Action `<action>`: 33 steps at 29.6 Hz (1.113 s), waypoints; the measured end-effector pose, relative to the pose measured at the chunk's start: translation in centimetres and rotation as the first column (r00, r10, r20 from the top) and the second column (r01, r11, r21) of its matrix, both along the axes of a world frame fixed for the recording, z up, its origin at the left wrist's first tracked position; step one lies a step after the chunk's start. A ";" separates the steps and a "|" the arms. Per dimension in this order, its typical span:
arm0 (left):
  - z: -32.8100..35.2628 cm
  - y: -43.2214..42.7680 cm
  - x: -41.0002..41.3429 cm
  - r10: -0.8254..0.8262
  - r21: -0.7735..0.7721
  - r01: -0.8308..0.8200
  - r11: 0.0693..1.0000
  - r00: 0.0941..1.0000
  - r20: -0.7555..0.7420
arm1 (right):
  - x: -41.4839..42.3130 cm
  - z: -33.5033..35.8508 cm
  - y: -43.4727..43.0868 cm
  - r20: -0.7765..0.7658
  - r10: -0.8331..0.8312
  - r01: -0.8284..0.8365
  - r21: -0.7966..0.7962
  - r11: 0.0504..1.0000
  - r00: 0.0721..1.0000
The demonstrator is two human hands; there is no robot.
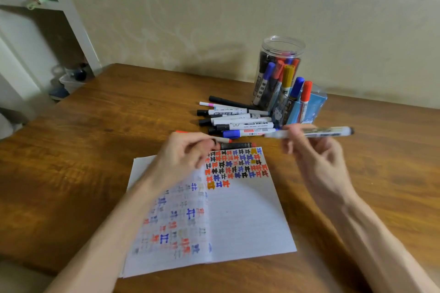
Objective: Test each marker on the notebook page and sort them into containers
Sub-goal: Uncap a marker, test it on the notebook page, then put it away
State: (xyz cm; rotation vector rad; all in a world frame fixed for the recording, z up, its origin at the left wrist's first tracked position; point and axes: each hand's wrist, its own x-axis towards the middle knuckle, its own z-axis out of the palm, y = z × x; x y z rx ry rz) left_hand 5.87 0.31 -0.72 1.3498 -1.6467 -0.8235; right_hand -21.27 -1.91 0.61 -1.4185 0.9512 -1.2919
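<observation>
markers [316, 132]: two in hands [184, 153], two containers [283, 46] beyond

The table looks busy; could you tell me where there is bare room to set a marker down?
The table is bare left of the notebook and right of it, near the blue box. Loose markers crowd the strip between the notebook and the clear jar.

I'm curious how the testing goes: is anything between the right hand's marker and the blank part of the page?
Nothing visible. The right hand holds the marker past the page's upper right; its blank lower part lies bare.
</observation>
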 end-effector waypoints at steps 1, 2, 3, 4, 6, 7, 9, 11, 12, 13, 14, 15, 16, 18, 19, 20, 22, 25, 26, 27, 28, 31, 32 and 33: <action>0.0 -0.3 1.0 0.039 -0.007 -0.039 0.999 0.999 -0.001 | -0.7 0.1 -0.2 0.012 -0.045 0.045 0.011 0.999 0.999; 0.0 -0.5 1.4 0.059 -0.017 -0.059 0.998 0.998 -0.003 | -0.9 0.1 -0.3 0.017 -0.061 0.060 0.031 0.998 0.998; 0.0 -0.6 1.3 0.059 -0.029 -0.059 0.998 0.998 -0.005 | -0.6 0.1 -0.2 0.012 -0.047 0.046 0.063 0.997 0.999; -0.1 -0.6 0.8 0.045 -0.042 -0.045 0.998 0.999 -0.002 | 0.2 -0.1 0.0 -0.014 -0.020 0.021 0.093 0.995 1.000; -0.3 -0.5 -0.6 0.015 -0.064 -0.014 0.998 1.000 0.015 | 2.0 -0.5 0.5 -0.109 0.024 -0.013 0.101 0.995 0.994; -0.4 -0.5 -1.1 0.012 -0.076 -0.010 0.997 1.000 0.027 | 2.7 -0.6 0.8 -0.147 0.036 -0.025 0.077 0.997 0.988; -0.7 -0.5 -1.1 0.030 -0.089 -0.026 0.996 0.999 0.045 | 3.5 -0.9 1.5 -0.203 0.046 -0.039 0.038 0.999 0.978; -0.9 -0.5 -1.0 0.043 -0.099 -0.035 0.994 0.996 0.075 | 3.7 -1.2 2.0 -0.249 0.028 -0.021 0.028 0.999 0.968; -1.0 -0.5 -1.0 0.046 -0.107 -0.036 0.994 0.995 0.092 | 3.8 -1.4 2.2 -0.273 0.015 -0.009 0.023 1.000 0.962; -1.1 -0.3 -1.0 0.049 -0.114 -0.037 0.993 0.993 0.104 | 4.1 -1.7 2.4 -0.295 0.004 0.002 0.022 1.000 0.955; -1.1 -0.2 -0.9 0.053 -0.122 -0.040 0.992 0.992 0.112 | 4.4 -1.9 2.4 -0.308 -0.003 0.013 0.028 1.000 0.952; -1.1 -0.2 -0.8 0.057 -0.129 -0.041 0.991 0.991 0.119 | 4.5 -2.1 2.4 -0.312 -0.006 0.019 0.037 0.999 0.950; -1.2 -0.1 -0.7 0.058 -0.135 -0.041 0.990 0.991 0.124 | 4.7 -2.2 2.4 -0.314 -0.005 0.018 0.041 0.999 0.949; -1.1 -0.1 -0.7 0.057 -0.149 -0.037 0.988 0.990 0.132 | 4.9 -2.3 2.5 -0.327 -0.004 0.011 0.020 1.000 0.945; -1.1 -0.1 -0.7 0.058 -0.157 -0.037 0.987 0.989 0.135 | 4.9 -2.3 2.6 -0.338 -0.008 0.009 0.001 1.000 0.941; -1.0 -0.2 -0.7 0.060 -0.164 -0.038 0.986 0.989 0.137 | 5.0 -2.2 2.6 -0.348 -0.014 0.009 -0.016 1.000 0.937; -1.0 -0.3 -0.7 0.064 -0.171 -0.040 0.984 0.989 0.135 | 5.1 -2.1 2.6 -0.370 -0.024 0.008 -0.045 0.999 0.929; -1.2 -0.2 -0.7 0.063 -0.167 -0.041 0.985 0.989 0.133 | 5.1 -2.2 2.7 -0.399 -0.033 0.005 -0.070 0.998 0.916; -1.3 -0.1 -0.7 0.063 -0.168 -0.040 0.985 0.989 0.135 | 5.1 -2.2 2.8 -0.403 -0.040 0.008 -0.082 0.997 0.914; -1.2 -0.1 -0.6 0.063 -0.173 -0.038 0.984 0.988 0.141 | 5.1 -2.1 2.9 -0.408 -0.048 0.010 -0.095 0.995 0.912; -1.3 -0.2 -0.6 0.063 -0.174 -0.037 0.984 0.987 0.145 | 5.2 -2.2 2.9 -0.420 -0.056 0.011 -0.109 0.994 0.906; -1.4 -0.1 -0.5 0.062 -0.182 -0.033 0.983 0.986 0.153 | 5.3 -1.9 3.1 -0.434 -0.083 0.017 -0.154 0.988 0.897; -1.4 0.0 -0.6 0.063 -0.179 -0.035 0.983 0.986 0.153 | 5.3 -1.9 3.1 -0.427 -0.079 0.016 -0.149 0.989 0.901; -1.3 0.0 -0.6 0.064 -0.177 -0.036 0.984 0.986 0.154 | 5.3 -2.0 3.1 -0.425 -0.075 0.013 -0.145 0.989 0.902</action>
